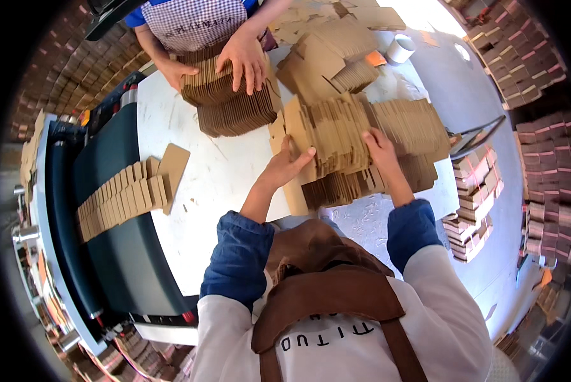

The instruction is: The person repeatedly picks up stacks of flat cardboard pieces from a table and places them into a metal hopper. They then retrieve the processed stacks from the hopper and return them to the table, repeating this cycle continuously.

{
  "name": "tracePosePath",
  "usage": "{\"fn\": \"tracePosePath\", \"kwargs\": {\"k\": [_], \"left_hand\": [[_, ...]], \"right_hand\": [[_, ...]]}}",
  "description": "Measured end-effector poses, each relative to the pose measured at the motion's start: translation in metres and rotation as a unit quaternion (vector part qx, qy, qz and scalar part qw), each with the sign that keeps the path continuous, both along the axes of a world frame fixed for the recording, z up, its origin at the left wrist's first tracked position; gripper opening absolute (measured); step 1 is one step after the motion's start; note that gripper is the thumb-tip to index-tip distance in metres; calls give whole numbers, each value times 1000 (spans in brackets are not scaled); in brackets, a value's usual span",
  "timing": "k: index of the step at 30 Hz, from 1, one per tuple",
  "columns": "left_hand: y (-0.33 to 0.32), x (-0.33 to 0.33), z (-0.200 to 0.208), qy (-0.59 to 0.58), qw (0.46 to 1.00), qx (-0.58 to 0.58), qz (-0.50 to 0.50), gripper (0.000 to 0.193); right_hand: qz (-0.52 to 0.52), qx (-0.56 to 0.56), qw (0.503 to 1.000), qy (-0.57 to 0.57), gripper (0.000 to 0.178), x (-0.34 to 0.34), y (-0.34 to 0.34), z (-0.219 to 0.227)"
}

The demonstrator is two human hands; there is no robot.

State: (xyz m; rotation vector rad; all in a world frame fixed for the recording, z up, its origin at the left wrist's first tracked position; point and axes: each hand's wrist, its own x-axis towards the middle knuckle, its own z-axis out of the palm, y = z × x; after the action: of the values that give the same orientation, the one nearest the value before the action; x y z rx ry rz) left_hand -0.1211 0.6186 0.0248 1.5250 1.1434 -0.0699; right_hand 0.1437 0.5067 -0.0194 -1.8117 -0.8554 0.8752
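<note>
Between my two hands stands a row of flat cardboard pieces (pixel 336 137), packed on edge. My left hand (pixel 282 167) presses the row's left end, thumb and fingers spread against the cardboard. On the right end, my right hand (pixel 382 153) holds with its fingers along the side. More cardboard pieces (pixel 409 127) continue the row to the right of my right hand. Below the held row lies a darker layer of cardboard pieces (pixel 336 189), partly hidden by it. Across the table, another person's hands (pixel 244 60) rest on a separate cardboard stack (pixel 237 108).
A white table (pixel 190 248) carries the stacks. To the left, a dark conveyor belt (pixel 110 261) bears a fanned row of cardboard pieces (pixel 129 194). A white cup (pixel 400 49) stands at the far right. Tied cardboard bundles (pixel 473 204) sit on the floor at right.
</note>
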Motion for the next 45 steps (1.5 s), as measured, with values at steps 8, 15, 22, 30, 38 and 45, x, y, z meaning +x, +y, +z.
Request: {"fn": "tracePosePath", "kwargs": {"k": [8,15,22,30,38,45], "left_hand": [[-28,-49,-64,-78,983,113,124,79],[-13,-241,-119,-174,776,19,605,46],[17,-374,-150,-275,588,-24,761,49],[37,-381,-142,-345,566,-136,736,43],[64,-419,-111,-505,484,-91,709,42],[116,-523,-115,-474,455,26,753,38]], "right_hand": [[-4,115,952,-283,35,28,-39,30],[257,65,964,30,32,-114,3,72],[383,-84,873,290,39,-346,122,8],[260,-231,910,226,27,-496,238,-78],[399,-204,843,297,13,-544,255,-62],[322,-136,921,169,25,-524,281,-68]]}}
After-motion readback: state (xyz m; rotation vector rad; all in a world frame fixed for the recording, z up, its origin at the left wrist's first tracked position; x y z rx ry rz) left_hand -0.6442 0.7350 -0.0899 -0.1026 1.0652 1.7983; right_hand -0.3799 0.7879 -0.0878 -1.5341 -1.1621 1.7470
